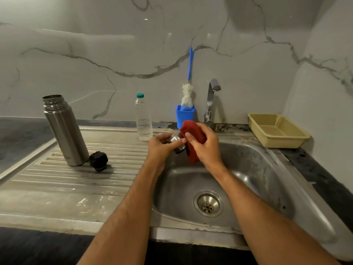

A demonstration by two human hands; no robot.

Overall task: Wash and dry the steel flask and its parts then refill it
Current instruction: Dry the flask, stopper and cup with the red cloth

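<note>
Both hands are up over the sink (267,169). The left hand (162,148) holds a small steel cup (176,139). The right hand (205,148) grips a red cloth (193,134) pressed on the cup. The steel flask (64,131) stands far left on the table (57,197), open on top. Its black cap (98,161) lies beside it.

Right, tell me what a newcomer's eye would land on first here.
First the red cloth, which the right hand holds against the steel cup held by the left hand above the sink. Next, the open steel flask upright on the draining board to the left, its black stopper lying beside its base. Behind, a blue-handled bottle brush stands in a blue holder by the tap.
</note>
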